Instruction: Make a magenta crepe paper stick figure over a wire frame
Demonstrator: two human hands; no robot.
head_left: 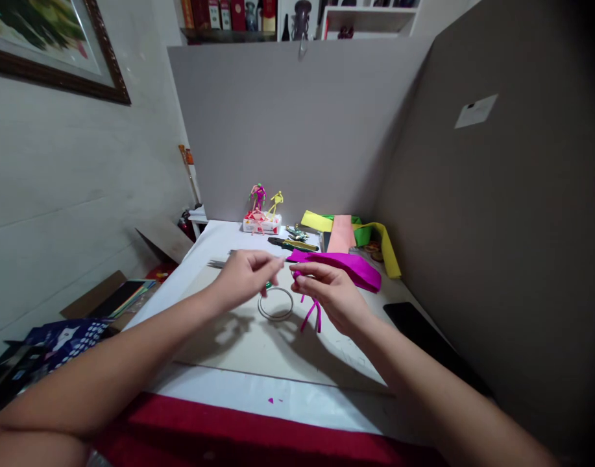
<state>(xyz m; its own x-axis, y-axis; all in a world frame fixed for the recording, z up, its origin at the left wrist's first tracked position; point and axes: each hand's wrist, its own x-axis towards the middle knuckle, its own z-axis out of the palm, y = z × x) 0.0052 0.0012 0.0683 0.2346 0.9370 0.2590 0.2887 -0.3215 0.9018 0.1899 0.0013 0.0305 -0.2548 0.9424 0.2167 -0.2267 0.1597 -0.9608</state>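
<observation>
My right hand (329, 292) pinches a small magenta paper-wrapped figure, its round end between thumb and forefinger and its thin magenta legs (313, 316) dangling below. Facing it, a short gap away, my left hand (248, 275) has its thumb and fingers pressed together. What sits in that pinch is too small to make out. A bit of green (268, 285) shows by the left fingertips; I cannot tell whether it is held or lies behind them. Under both hands is a pale board (219, 344), with a coil of wire (276, 318) lying on it.
Beyond the hands lie a magenta paper strip (358, 269), pliers (294, 244), and yellow (388, 250) and peach strips (342, 233). Several small figures stand around a white box (262, 225). A black flat object (418, 331) lies at right. Grey panels (297, 130) enclose the back and right.
</observation>
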